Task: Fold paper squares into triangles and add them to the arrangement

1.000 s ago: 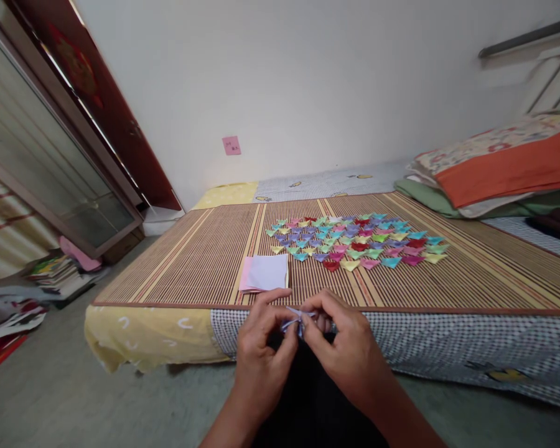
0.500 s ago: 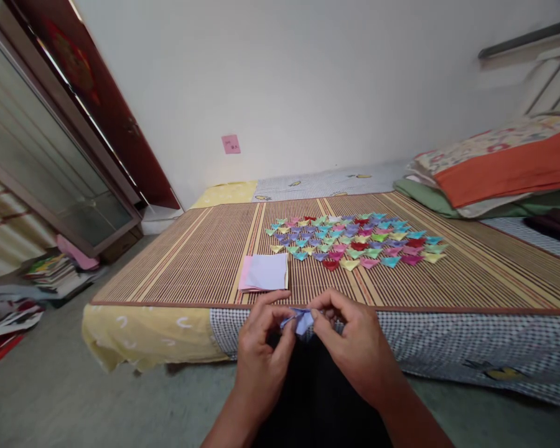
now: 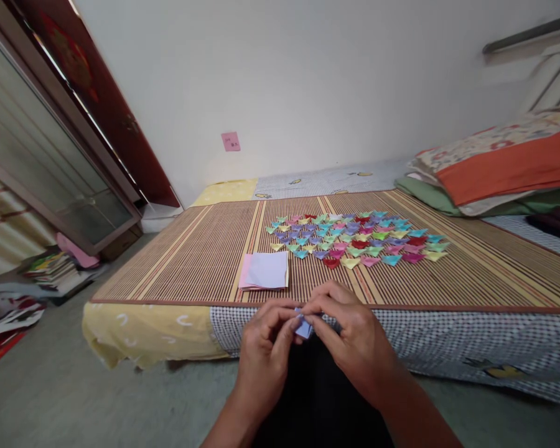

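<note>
Between my two hands is a small folded blue paper [image 3: 303,328], held just in front of the bed's near edge. The fingers of my left hand [image 3: 267,342] pinch its left side, with the thumb on the near face. My right hand [image 3: 350,326] pinches its upper right corner between thumb and fingers. Part of the paper is hidden behind the fingertips. Beyond my left hand lies a stack of square paper sheets [image 3: 267,271], pale lilac on top with pink beneath. Farther back, many small folded paper pieces [image 3: 350,264] in mixed colours stand in rows.
A striped bamboo mat [image 3: 191,255] covers the bed, over a checked and yellow sheet [image 3: 154,333]. Folded bedding [image 3: 508,168] is piled at the right. A pink note [image 3: 230,141] is stuck on the wall. Books [image 3: 53,270] lie at the far left.
The blue paper now looks narrower and more compact, where before it was spread wider. My hands have come closer together, the right hand shifting slightly left.
</note>
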Tool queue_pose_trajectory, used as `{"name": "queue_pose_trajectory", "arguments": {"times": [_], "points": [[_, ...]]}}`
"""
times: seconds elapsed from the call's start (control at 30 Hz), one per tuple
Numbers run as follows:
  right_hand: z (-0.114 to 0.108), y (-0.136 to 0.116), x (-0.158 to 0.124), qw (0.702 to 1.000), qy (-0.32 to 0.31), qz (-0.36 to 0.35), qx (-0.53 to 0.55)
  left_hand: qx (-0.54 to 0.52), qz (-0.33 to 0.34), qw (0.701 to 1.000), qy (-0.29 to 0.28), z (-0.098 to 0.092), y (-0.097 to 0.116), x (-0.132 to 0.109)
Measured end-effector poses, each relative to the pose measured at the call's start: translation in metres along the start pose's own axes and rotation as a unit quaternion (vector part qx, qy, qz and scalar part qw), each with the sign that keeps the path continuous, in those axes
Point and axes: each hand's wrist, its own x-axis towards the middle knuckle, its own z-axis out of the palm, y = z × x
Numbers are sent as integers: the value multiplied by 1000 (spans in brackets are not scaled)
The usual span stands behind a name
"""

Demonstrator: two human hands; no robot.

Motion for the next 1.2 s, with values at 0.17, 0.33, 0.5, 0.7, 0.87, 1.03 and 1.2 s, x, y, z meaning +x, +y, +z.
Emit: {"name": "queue_pose_trajectory", "arguments": {"times": [0.17,0.33,0.5,0.7,0.87,1.03,1.2], "points": [[1,-3,0,998,-17,-27,-52,30,8,999,-26,-1,2,1],[13,1,-3,996,5,-38,-76,76,2,997,-17,-1,8,1],[23,1,-6,993,28,-46,-105,65,-10,998,-3,1,9,2],[22,2,-7,993,46,-31,-102,94,15,995,28,-1,8,1],[18,4,-6,992,57,-31,-108,121,48,990,49,-2,8,0],[19,3,-5,992,55,-43,-101,96,15,995,32,1,6,1],[19,3,-5,992,58,-57,-100,13,-78,996,51,1,3,2]]}}
